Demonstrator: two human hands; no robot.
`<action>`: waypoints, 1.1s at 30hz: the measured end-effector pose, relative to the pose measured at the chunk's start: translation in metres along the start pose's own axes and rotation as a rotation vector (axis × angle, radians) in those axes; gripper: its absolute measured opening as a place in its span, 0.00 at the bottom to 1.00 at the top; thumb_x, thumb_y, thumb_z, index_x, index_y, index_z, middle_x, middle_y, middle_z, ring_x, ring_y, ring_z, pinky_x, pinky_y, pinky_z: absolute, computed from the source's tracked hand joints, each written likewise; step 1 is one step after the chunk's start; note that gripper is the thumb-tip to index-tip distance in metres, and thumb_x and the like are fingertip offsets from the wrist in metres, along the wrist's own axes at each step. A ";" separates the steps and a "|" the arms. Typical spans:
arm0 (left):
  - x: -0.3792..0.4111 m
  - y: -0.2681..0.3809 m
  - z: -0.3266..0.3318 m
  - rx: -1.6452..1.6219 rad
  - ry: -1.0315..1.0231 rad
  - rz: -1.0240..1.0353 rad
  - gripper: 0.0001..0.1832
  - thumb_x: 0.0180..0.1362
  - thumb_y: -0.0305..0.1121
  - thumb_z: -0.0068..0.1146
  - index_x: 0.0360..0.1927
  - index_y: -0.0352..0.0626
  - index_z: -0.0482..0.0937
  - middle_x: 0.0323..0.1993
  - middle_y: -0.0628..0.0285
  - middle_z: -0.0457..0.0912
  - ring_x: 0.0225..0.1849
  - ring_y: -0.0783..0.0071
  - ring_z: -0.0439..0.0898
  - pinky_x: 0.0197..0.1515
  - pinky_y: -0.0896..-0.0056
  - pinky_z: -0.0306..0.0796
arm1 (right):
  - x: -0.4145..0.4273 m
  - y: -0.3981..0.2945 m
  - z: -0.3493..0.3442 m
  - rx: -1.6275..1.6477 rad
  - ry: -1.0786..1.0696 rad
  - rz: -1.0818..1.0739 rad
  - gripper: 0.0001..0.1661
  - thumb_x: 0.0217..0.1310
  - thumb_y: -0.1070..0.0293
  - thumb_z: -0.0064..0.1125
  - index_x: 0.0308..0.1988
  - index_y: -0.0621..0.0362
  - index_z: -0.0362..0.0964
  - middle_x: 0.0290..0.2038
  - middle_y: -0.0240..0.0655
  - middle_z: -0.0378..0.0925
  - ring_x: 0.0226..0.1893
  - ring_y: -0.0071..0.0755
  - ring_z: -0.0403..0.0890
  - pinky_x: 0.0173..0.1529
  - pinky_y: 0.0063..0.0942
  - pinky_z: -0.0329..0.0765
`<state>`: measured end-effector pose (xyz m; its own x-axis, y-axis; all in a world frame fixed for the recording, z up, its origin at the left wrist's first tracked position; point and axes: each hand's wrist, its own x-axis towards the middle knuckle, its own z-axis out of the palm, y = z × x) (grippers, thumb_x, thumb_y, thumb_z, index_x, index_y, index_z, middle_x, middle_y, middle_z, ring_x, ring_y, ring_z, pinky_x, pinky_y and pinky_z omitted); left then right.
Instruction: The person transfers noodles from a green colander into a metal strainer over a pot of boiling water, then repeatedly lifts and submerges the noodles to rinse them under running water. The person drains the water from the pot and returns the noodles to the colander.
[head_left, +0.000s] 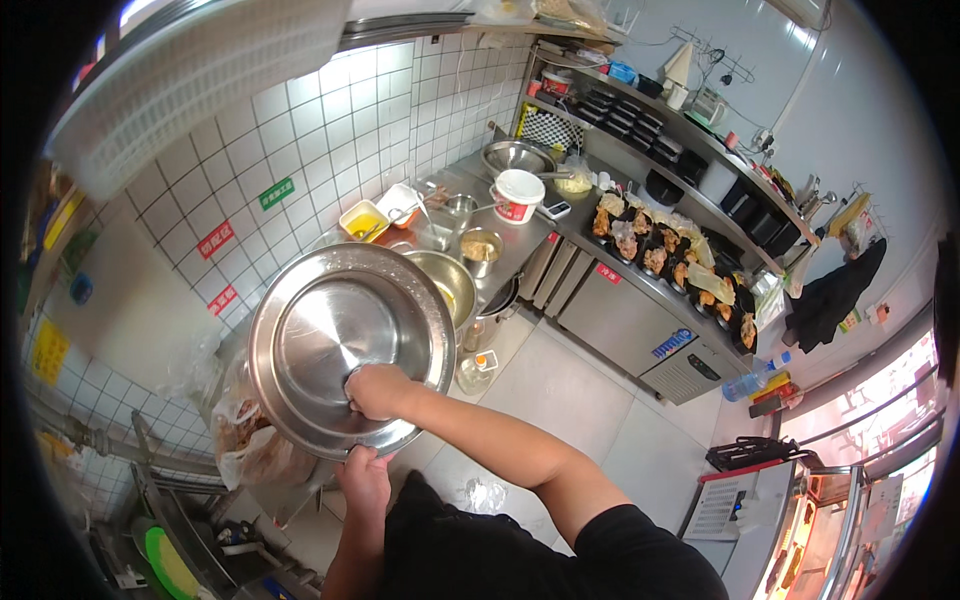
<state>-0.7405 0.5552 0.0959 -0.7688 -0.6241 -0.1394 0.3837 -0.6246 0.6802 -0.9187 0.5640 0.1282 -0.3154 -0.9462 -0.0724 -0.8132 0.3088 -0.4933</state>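
A large round stainless steel basin (330, 300) is held tilted before me, its shiny inside facing up at the camera. My left hand (365, 476) grips its near rim from below. Inside the basin my right hand (377, 391) is curled against the inner surface near its lower right; whether it holds anything is hidden. Behind the basin, partly covered by it, stands a wide metal pot (450, 283) with yellowish liquid. A smaller steel pot (481, 247) with pale brown contents stands beside that pot.
A white tub (517, 196), a colander (519, 156) and a container of yellow liquid (365, 220) stand on the steel counter. Fried chicken pieces (655, 261) sit in black trays at right. Plastic bags (255, 450) lie below the basin. A clear jug (474, 375) stands on the floor.
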 end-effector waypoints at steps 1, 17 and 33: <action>0.019 -0.011 -0.001 0.209 -0.056 0.051 0.33 0.51 0.19 0.47 0.66 0.34 0.68 0.63 0.52 0.73 0.65 0.51 0.74 0.65 0.31 0.73 | 0.004 0.016 -0.017 0.003 -0.005 -0.020 0.10 0.51 0.64 0.70 0.33 0.58 0.85 0.34 0.49 0.85 0.39 0.54 0.88 0.44 0.47 0.84; 0.334 -0.181 0.263 -0.090 -0.105 -0.074 0.14 0.54 0.13 0.46 0.42 0.37 0.74 0.37 0.65 0.78 0.40 0.69 0.82 0.50 0.45 0.82 | 0.022 0.363 -0.298 -0.076 0.395 -0.112 0.07 0.58 0.74 0.62 0.39 0.58 0.80 0.38 0.42 0.83 0.43 0.54 0.83 0.48 0.44 0.80; 0.606 -0.374 0.406 0.106 -0.034 0.097 0.17 0.51 0.14 0.48 0.46 0.34 0.77 0.40 0.61 0.81 0.41 0.67 0.83 0.42 0.62 0.80 | 0.164 0.676 -0.407 -0.164 0.316 -0.185 0.05 0.61 0.67 0.61 0.36 0.53 0.82 0.39 0.39 0.80 0.45 0.48 0.81 0.51 0.41 0.79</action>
<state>-1.5580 0.6015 0.0494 -0.7486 -0.6614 -0.0463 0.4020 -0.5082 0.7617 -1.7188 0.6573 0.1354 -0.2704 -0.9189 0.2872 -0.9297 0.1716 -0.3259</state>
